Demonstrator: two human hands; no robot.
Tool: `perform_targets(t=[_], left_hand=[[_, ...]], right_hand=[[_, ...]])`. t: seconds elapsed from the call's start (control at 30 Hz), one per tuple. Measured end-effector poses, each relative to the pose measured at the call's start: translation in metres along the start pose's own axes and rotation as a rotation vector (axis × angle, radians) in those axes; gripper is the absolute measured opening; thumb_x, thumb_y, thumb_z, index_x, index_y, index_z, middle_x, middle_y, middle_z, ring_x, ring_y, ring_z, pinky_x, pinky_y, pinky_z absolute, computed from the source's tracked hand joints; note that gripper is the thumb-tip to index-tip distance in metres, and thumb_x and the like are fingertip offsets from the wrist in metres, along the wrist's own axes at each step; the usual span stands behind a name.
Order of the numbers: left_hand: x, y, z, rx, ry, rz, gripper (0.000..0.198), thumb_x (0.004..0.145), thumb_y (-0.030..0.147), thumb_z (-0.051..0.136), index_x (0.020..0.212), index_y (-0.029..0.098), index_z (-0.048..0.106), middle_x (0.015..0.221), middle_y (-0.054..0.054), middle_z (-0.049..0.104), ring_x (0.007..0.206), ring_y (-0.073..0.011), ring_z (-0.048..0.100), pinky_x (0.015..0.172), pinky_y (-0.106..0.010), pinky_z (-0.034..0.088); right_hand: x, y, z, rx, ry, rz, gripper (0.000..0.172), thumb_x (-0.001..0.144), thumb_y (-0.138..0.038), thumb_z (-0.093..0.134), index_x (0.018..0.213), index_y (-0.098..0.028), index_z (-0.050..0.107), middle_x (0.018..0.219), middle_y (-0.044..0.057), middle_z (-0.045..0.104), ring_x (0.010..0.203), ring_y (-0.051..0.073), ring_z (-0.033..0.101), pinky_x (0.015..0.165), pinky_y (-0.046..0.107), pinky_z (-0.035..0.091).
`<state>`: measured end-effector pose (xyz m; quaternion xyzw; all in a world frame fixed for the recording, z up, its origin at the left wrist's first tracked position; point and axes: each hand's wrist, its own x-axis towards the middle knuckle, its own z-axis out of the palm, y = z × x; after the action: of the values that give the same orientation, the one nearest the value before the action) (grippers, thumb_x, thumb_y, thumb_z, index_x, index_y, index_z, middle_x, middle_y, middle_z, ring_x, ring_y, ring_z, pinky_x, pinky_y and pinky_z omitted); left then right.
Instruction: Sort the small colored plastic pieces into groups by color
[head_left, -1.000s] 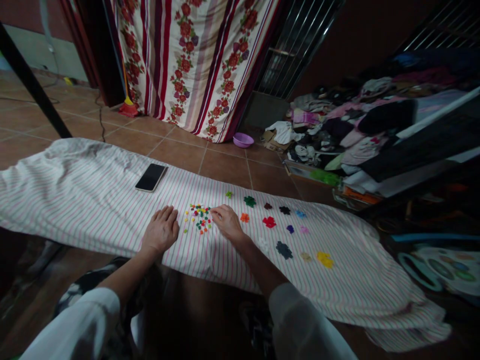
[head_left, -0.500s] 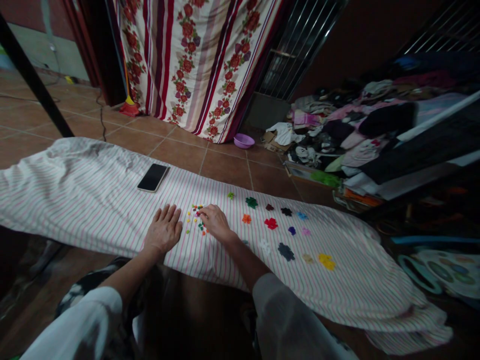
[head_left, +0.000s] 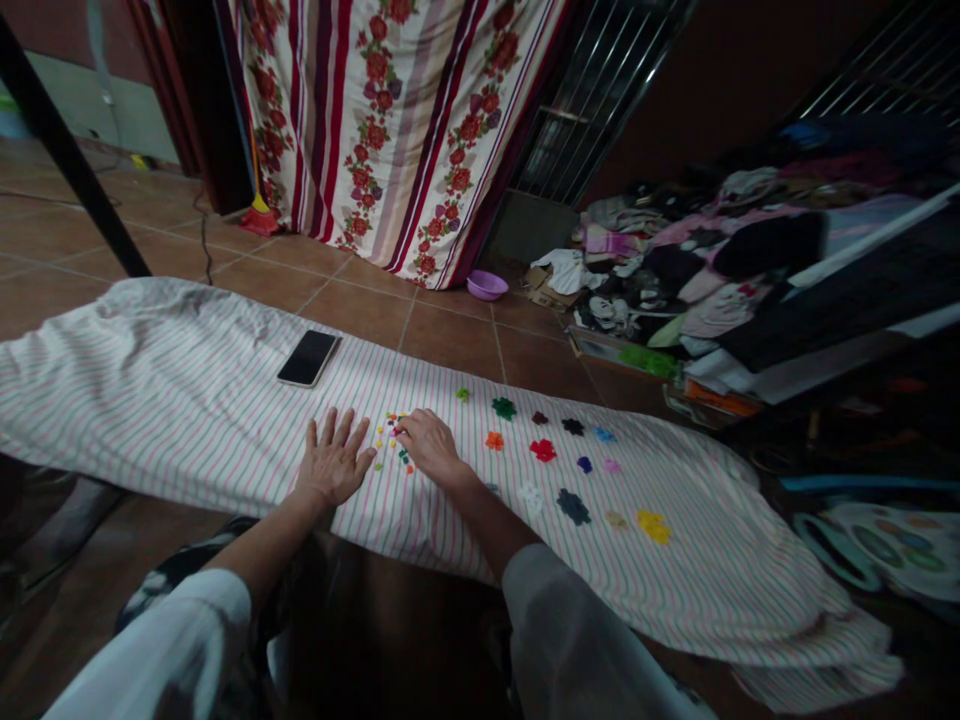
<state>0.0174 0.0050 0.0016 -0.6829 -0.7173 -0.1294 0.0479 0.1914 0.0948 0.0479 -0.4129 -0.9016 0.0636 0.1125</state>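
Note:
My left hand (head_left: 335, 462) lies flat on the striped cloth (head_left: 217, 400) with its fingers spread, left of a scatter of small mixed-colour pieces (head_left: 380, 442). Over the right side of that scatter is my right hand (head_left: 427, 443), fingers bent and pinched at the pieces; whatever is between the fingertips is too small to make out. To its right lie little heaps sorted by colour, among them orange (head_left: 494, 440), red (head_left: 542, 450), dark green (head_left: 504, 408), dark grey (head_left: 573, 506) and yellow (head_left: 654, 526).
A phone (head_left: 309, 358) rests on the cloth beyond my left hand. On the tiled floor past the table are a purple basin (head_left: 487, 285) and a broom (head_left: 260, 218) by a floral curtain (head_left: 375, 120). Clothes (head_left: 705, 240) are piled at the right.
The fingers of my left hand have spread wider apart. My right hand stays at nearly the same spot over the mixed pieces.

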Motion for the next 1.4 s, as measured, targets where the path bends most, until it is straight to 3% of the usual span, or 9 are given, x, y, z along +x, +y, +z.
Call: perform_targets(t=[0.43,0.83,1.17,1.4], left_hand=[[-0.002,0.002,-0.007,-0.013,0.017,0.013,0.058,0.093,0.05,0.033,0.141,0.021,0.047,0.15,-0.015,0.041,0.142,-0.0396,0.028,0.111,-0.064,0.022],[-0.001,0.0,-0.003,-0.025,0.032,0.014,0.057,0.093,0.05,0.033,0.141,0.023,0.047,0.15,-0.014,0.042,0.143,-0.038,0.027,0.111,-0.064,0.022],[-0.001,0.001,-0.005,0.015,0.033,0.024,0.057,0.093,0.049,0.034,0.141,0.021,0.048,0.15,-0.014,0.042,0.142,-0.0389,0.028,0.111,-0.063,0.024],[-0.002,0.001,-0.008,0.042,0.038,0.031,0.057,0.092,0.049,0.036,0.14,0.02,0.049,0.149,-0.015,0.042,0.141,-0.0399,0.031,0.11,-0.062,0.025]], right_hand=[[0.002,-0.003,-0.004,-0.032,-0.033,-0.022,0.015,0.091,-0.022,0.058,0.097,-0.021,0.072,0.096,0.008,0.07,0.094,0.022,0.059,0.087,0.033,0.044],[0.0,0.002,0.001,-0.022,0.021,-0.084,0.012,0.091,-0.02,0.058,0.092,-0.02,0.07,0.092,0.006,0.068,0.094,0.02,0.057,0.089,0.032,0.042],[-0.002,-0.002,0.002,0.203,0.144,-0.043,0.003,0.085,-0.018,0.06,0.082,-0.02,0.061,0.087,0.003,0.066,0.087,0.018,0.057,0.084,0.029,0.043],[-0.009,0.008,0.002,0.332,0.211,0.023,0.013,0.077,-0.009,0.057,0.082,-0.021,0.056,0.086,0.001,0.063,0.085,0.016,0.057,0.083,0.028,0.044]])
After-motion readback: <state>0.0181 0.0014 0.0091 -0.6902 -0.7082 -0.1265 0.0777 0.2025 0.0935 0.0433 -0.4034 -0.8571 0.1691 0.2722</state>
